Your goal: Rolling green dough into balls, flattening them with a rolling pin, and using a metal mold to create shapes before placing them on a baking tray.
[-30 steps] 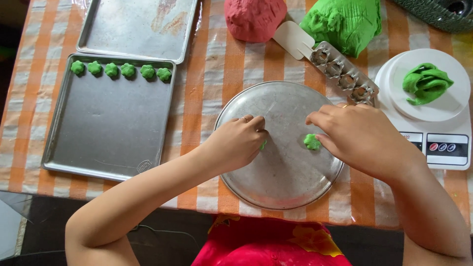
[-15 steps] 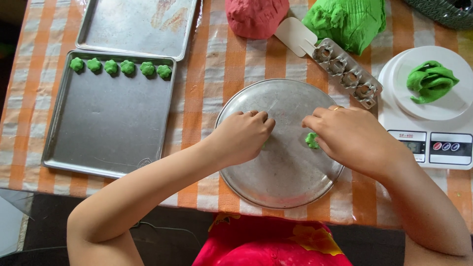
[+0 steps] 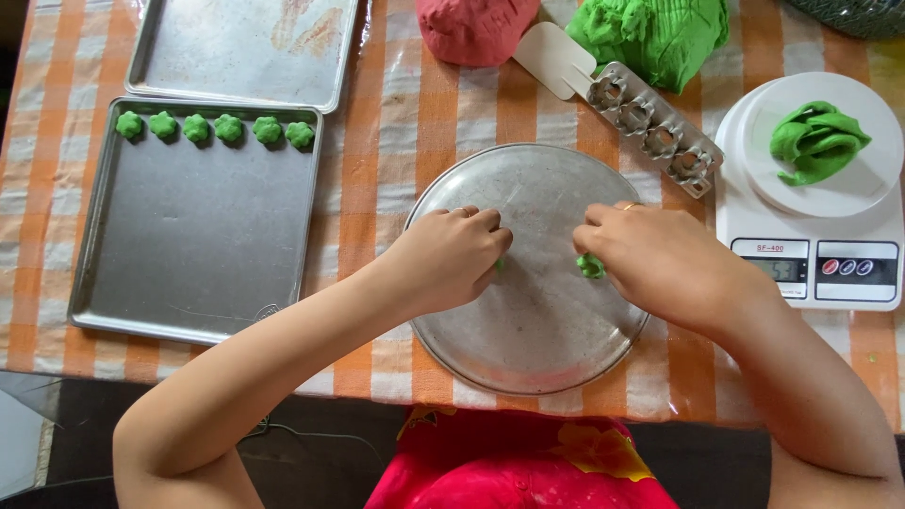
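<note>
Orange-striped counter (image 3: 396,123) carries a round metal plate (image 3: 528,330) at frame centre, where the right hand (image 3: 669,264) pinches a small green dough lump (image 3: 590,267), too shapeless to show a long axis, while the left hand (image 3: 448,259) curls its fingers closed over a barely visible green bit.

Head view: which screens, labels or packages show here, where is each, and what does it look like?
Scale display: small grey rectangular screen on the front panel of the white kitchen scale, far right.
Scale buttons: red and blue round ones beside the display.
Stamp: small embossed mark on the baking tray, near edge.
No packages.
</note>
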